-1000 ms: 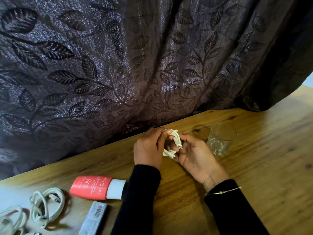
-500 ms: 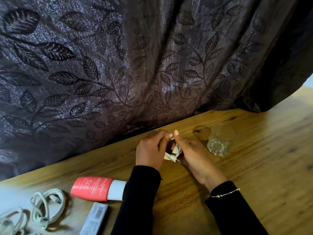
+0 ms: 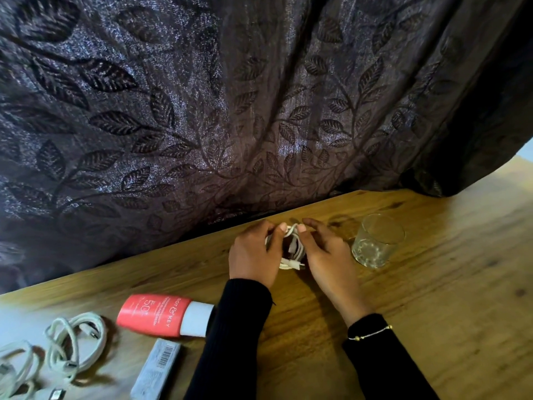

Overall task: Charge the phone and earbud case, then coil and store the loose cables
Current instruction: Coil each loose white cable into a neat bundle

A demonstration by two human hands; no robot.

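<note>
Reading "DOT & KEY": red tube (image 3: 157,315)

Both forearms, in black sleeves, reach forward and converge over the tabletop. The left hand (image 3: 253,255) and right hand (image 3: 327,255) face each other, fingers curled inward (thumb tips nearly meeting), pinching a small white bundle between them.
</note>
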